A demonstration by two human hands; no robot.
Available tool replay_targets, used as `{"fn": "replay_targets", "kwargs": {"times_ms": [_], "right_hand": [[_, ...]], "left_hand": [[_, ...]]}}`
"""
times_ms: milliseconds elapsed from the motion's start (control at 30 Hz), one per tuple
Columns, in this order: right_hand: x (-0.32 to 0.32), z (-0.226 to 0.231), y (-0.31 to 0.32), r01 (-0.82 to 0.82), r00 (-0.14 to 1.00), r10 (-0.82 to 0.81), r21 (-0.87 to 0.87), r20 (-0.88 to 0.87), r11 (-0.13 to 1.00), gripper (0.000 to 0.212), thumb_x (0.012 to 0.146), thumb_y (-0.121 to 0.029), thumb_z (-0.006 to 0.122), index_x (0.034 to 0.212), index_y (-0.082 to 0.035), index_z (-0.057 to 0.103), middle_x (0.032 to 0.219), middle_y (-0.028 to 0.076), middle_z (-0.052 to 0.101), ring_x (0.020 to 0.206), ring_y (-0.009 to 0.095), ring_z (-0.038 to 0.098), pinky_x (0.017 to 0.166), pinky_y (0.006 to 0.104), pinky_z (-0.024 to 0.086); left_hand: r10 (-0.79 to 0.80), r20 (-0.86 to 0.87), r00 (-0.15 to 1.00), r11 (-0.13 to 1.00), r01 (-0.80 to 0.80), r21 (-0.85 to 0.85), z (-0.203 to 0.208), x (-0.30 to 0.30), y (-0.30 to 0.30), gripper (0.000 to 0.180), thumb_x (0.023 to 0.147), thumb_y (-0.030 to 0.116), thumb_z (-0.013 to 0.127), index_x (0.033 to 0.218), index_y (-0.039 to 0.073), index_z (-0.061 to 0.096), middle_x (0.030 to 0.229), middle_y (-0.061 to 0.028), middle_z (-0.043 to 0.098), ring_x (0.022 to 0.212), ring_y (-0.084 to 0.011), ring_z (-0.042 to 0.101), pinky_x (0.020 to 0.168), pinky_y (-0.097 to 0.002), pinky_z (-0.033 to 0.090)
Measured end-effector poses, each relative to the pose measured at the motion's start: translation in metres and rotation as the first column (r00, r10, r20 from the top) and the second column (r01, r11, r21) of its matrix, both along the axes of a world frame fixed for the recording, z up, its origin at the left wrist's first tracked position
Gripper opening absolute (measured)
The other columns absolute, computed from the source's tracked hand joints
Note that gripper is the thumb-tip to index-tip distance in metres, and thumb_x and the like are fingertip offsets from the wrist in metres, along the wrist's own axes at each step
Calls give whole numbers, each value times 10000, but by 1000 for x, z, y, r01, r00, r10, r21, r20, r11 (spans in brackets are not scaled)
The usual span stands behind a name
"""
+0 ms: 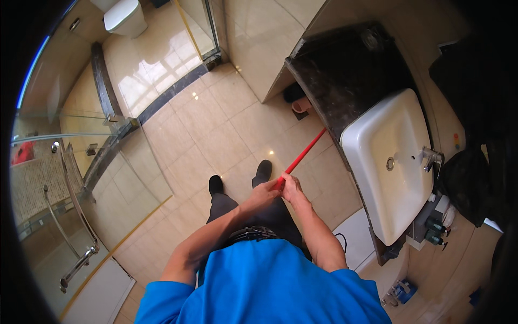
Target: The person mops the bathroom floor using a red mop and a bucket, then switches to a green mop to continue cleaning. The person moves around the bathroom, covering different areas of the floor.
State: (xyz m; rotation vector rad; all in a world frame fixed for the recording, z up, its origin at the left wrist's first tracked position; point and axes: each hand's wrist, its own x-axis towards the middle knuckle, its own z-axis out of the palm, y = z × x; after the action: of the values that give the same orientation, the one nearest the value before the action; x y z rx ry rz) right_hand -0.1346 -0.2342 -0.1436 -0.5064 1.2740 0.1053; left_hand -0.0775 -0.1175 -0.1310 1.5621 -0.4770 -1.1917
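A long red pole (305, 152) slants away from my body to the right, and its far end is hidden beneath the dark counter. Both hands grip its near end in front of my waist. My left hand (264, 193) is closed on it. Beside and touching the left, my right hand (292, 187) is wrapped round the pole too. What the pole carries at its far end does not show.
To my right is the dark stone counter (345, 70) with a white sink (356, 146). Under it sit pink and black items (301, 105). Glass shower panels (124, 183) stand at left, a toilet (123, 19) at far left. Pump bottles (434, 229) are near the sink.
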Motion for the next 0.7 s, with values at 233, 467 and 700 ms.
{"fn": "replay_targets", "kwargs": {"times_ms": [233, 467, 700], "right_hand": [[9, -12, 84, -102, 993, 92, 130, 76, 986, 246, 779, -303, 411, 732, -67, 460, 589, 84, 524, 454, 222, 525, 356, 311, 382], [12, -24, 66, -108, 993, 99, 141, 68, 984, 233, 768, -280, 448, 785, -49, 476, 737, 125, 525, 701, 286, 519, 568, 437, 419], [6, -5, -17, -24, 998, 20, -61, -62, 998, 194, 715, -262, 485, 678, -72, 476, 564, 75, 490, 490, 239, 488, 444, 382, 438]], "left_hand": [[-9, -315, 949, 965, 90, 245, 58, 41, 80, 397, 756, 61, 454, 1147, 24, 399, 745, -22, 493, 602, -58, 401, 503, -201, 342], [-103, -276, 956, 945, 180, 271, 65, 57, 64, 416, 758, 133, 476, 1162, 73, 396, 656, -4, 445, 533, -67, 380, 445, -208, 326], [-157, -270, 950, 958, 213, 194, 49, 37, -28, 383, 764, 152, 481, 1141, 133, 422, 549, 36, 381, 440, -59, 360, 366, -200, 292]]}}
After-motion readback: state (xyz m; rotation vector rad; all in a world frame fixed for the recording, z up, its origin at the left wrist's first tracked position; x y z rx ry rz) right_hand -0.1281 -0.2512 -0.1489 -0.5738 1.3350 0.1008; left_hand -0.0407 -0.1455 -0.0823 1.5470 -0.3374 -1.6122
